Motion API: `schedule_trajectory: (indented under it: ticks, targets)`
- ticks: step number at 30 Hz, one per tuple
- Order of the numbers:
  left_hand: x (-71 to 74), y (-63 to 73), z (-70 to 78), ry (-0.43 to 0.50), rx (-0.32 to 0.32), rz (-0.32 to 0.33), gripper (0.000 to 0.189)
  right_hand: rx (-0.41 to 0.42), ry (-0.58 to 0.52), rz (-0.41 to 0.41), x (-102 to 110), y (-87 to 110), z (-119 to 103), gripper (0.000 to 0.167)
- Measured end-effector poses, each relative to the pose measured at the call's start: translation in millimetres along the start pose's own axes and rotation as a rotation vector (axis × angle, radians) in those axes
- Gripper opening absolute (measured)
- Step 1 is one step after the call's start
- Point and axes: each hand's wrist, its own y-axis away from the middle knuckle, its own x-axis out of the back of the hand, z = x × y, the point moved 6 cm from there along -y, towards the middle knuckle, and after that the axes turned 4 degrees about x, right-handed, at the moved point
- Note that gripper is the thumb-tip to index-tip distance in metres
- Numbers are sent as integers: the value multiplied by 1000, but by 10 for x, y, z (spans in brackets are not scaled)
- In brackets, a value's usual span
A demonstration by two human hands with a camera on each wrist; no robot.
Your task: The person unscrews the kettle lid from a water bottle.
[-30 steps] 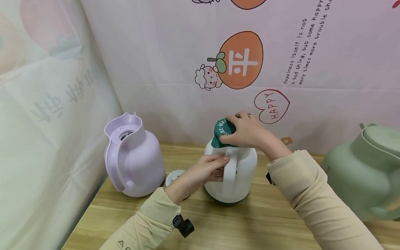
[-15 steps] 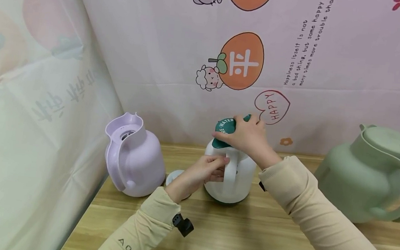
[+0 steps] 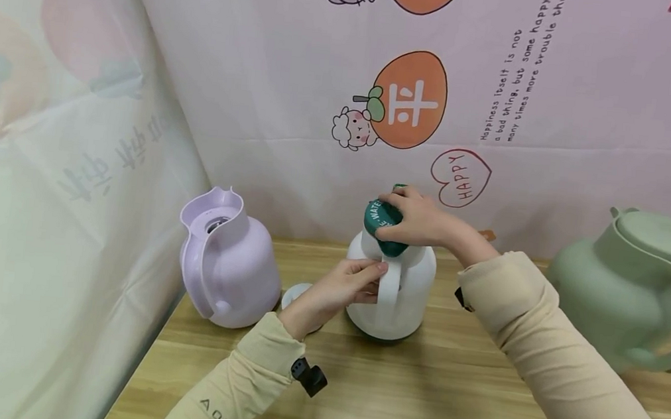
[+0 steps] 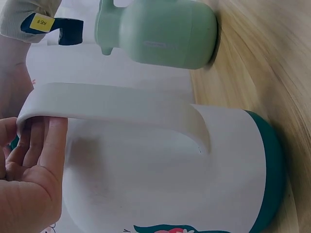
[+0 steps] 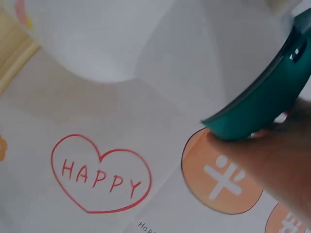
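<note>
A white vacuum jug (image 3: 420, 280) with a dark green base stands on the wooden table (image 3: 414, 403). My left hand (image 3: 353, 281) holds its handle (image 4: 121, 102), fingers inside the loop and thumb against the outer side. On top sits a green screw lid (image 3: 381, 219) with white lettering. My right hand (image 3: 418, 218) grips that lid from above and the right, thumb on the near side. In the right wrist view the lid's green rim (image 5: 257, 104) stands out past the white neck, tilted in that view. The fingers on the lid's far side are mostly hidden.
To the left stands a lilac vacuum jug (image 3: 240, 274) with its mouth uncovered. A round white piece (image 3: 293, 294) lies beside it, partly behind my left forearm. At the right stands a larger light green jug (image 3: 598, 292) with its lid on. A printed cloth (image 3: 297, 100) hangs behind.
The green lid has turned: its pointed edge has moved from left of the handle to right above it. My right hand reached round the lid, then swung back. The left hand stayed on the handle.
</note>
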Motion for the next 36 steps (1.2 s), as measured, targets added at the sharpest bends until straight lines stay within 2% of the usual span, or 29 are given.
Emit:
schedule_trajectory:
  ticks: [2, 4, 7, 9, 11, 14, 17, 20, 25, 28, 32, 36]
  targets:
    - [-5, 1, 0, 1, 7, 4, 42, 13, -15, -1, -4, 2, 11, 70]
    - [-11, 4, 1, 1, 16, 7, 42, -22, -11, 45, -3, 10, 19, 75]
    - [-13, 5, 0, 0, 25, 20, 42, -115, 32, 158, 0, 34, 9, 90]
    - [-15, 4, 0, 1, 27, 24, 42, -187, 101, 202, -17, 52, 9, 100]
    - [-18, 4, -3, 1, 31, 28, 42, -249, 159, 209, -46, 69, 8, 105]
    - [-29, 2, -11, 1, 33, 26, 42, -303, 210, 187, -83, 76, 20, 104]
    - [-37, 0, -11, 5, 29, 23, 43, -283, 196, 172, -71, 67, 30, 93]
    - [-35, 4, -7, 5, 25, 26, 43, -205, 153, 128, -44, 42, 37, 85]
    - [-22, 15, -2, 13, 24, 39, 42, -56, 20, 13, -30, 17, 41, 85]
    - [-20, 19, 7, 19, 17, 39, 42, -12, -35, -19, -25, 24, 26, 85]
    - [-22, 20, 8, 24, 13, 35, 42, -73, -25, 64, 3, 51, -12, 88]
    - [-24, 13, -3, 25, 10, 32, 42, -164, 88, 160, 14, 95, -67, 88]
